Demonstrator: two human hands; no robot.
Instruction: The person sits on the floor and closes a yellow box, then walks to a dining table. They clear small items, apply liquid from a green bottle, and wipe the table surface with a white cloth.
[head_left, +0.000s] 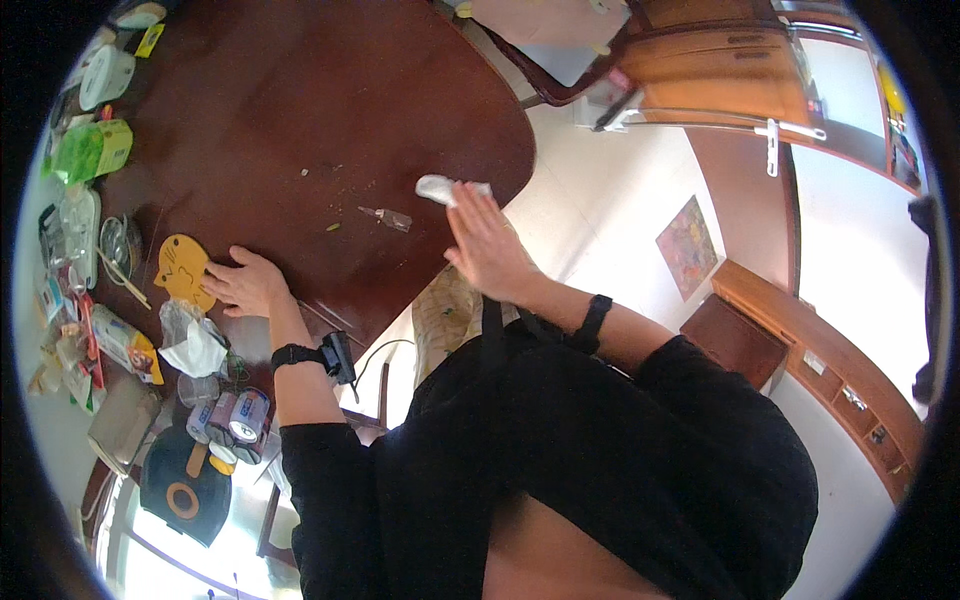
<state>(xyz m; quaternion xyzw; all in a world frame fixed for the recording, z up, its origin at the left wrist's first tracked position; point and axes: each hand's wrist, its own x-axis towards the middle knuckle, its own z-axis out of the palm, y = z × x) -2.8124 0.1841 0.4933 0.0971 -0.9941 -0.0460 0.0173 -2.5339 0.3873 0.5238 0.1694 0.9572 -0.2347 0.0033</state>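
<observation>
On a dark reddish-brown table (300, 97), my left hand (246, 283) lies with fingers spread, its fingertips at the edge of a yellow cat-shaped mat (182, 266). My right hand (484, 244) is flat over a white tissue or cloth (436, 189) near the table's rounded edge; its fingers cover part of it, and whether they grip it is unclear. Between the hands lie a small torn clear wrapper (390, 218), a green scrap (333, 226) and scattered crumbs. A white crumpled bag (196, 346) sits just beyond the mat, near my left hand.
Along the left side stand a green package (94, 150), a white tub (107, 77), a glass bowl (120, 244) with chopsticks (124, 279), a yellow-and-white packet (124, 345) and several cans (248, 416). A chair (544, 82) holding flat items is at the table's far right.
</observation>
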